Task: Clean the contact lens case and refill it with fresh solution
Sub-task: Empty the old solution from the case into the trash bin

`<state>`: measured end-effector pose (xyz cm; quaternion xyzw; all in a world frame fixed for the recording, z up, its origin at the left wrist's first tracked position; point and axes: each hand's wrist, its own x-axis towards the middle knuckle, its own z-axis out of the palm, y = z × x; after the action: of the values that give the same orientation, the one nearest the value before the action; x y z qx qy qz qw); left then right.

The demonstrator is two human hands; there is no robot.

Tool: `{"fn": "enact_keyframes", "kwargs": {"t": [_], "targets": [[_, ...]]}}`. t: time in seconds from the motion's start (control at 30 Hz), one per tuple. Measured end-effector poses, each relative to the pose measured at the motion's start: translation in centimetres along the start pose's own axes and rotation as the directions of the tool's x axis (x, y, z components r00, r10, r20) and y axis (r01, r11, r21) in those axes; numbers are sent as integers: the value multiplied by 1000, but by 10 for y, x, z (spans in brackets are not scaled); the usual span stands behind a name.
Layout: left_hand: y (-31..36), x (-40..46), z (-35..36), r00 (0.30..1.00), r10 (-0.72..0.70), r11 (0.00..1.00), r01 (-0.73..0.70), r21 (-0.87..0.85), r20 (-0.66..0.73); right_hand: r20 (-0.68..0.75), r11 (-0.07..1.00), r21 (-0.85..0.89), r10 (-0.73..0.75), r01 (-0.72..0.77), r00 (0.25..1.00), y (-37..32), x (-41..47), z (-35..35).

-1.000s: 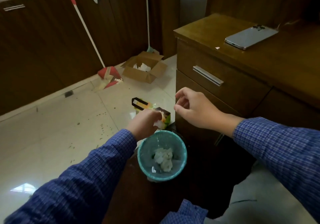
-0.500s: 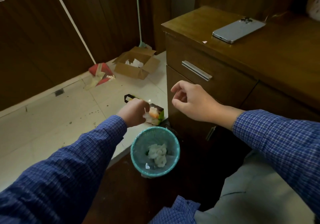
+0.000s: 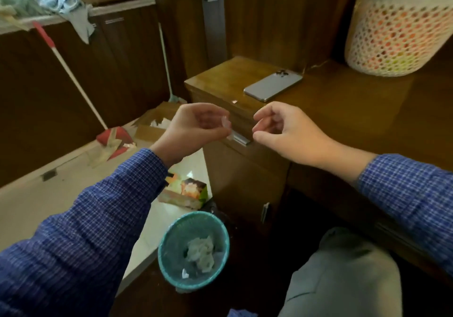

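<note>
Left hand pinched a small pale scrap, identity unclear; right hand loosely curled, empty. Loose pinch risks dropping it.

Both my forearms are raised, sleeves in blue check. My left hand is curled, fingertips pinching a small pale scrap. My right hand is loosely curled, holding nothing, just beside it.

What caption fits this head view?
Left hand pinches a small clear piece beside the right hand, above the bin.
</note>
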<state>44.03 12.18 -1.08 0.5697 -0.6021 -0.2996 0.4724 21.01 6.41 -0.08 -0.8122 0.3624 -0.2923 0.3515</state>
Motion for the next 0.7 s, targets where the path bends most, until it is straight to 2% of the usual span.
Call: {"fn": "enact_keyframes", "kwargs": {"t": [0.1, 0.2, 0.3, 0.4, 0.6, 0.7], "targets": [[43, 16, 34, 996, 28, 967, -5, -254, 86, -95, 995, 93, 29, -20, 995, -5, -20, -58], [79, 31, 84, 974, 83, 920, 8, -393, 212, -160, 996, 93, 30, -15, 987, -3, -50, -114], [109, 46, 145, 952, 122, 916, 0, -401, 279, -204, 997, 49, 60, -51, 977, 7, -85, -162], [136, 58, 211, 924, 119, 927, 28, -375, 362, -315, 994, 22, 110, -108, 943, 26, -123, -204], [169, 63, 303, 861, 120, 907, 107, -408, 494, -481, 981, 17, 178, -194, 858, 62, -189, -260], [180, 63, 342, 845, 128, 895, 127, -427, 519, -521, 977, 32, 194, -208, 831, 79, -216, -281]]}}
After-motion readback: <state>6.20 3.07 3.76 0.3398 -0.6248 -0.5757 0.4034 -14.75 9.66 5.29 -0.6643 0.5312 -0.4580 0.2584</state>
